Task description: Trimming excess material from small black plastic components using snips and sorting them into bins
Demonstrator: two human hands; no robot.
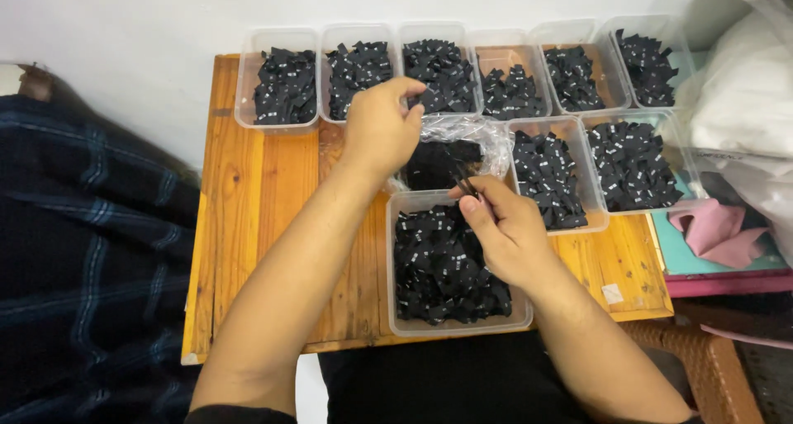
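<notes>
My left hand (382,127) hovers over the back row of clear plastic tubs, its fingers pinched on a small black fabric label (415,102) above the third tub from the left (440,75). My right hand (504,226) is over the near tub (450,263), which is full of black labels, and it pinches a few black labels (464,183) between thumb and fingers. A crumpled clear plastic bag (462,147) holding more black labels lies between the two hands.
Several clear tubs of black labels line the back of the wooden table (264,193), with two more at the right (549,176) (634,164). A dark plaid cloth (83,251) lies at left. White bags (743,102) and pink fabric (714,230) sit at right.
</notes>
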